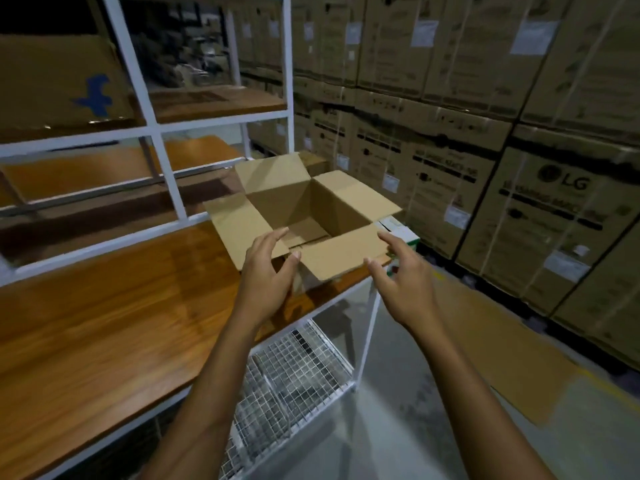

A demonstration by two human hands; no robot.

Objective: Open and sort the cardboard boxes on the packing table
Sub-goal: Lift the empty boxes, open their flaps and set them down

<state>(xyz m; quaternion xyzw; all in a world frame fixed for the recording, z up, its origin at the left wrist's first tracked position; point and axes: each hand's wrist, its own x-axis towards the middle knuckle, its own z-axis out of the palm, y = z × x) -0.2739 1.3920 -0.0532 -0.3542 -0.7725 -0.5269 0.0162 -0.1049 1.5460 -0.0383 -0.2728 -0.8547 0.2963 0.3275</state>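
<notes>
An open cardboard box (318,199) stands at the right end of the wooden packing table (104,313), all of its top flaps folded outward and its inside bare. My left hand (266,271) hovers at the near left flap, fingers spread, holding nothing. My right hand (401,275) is spread beside the near right flap, fingertips close to its edge. Neither hand grips the box.
A white metal shelf frame (166,161) rises behind the table, with a large box bearing a blue logo (59,81) on its upper left shelf. A wire mesh rack (298,372) sits under the table. Stacked large cartons (519,150) line the right. Flat cardboard (491,341) lies on the floor.
</notes>
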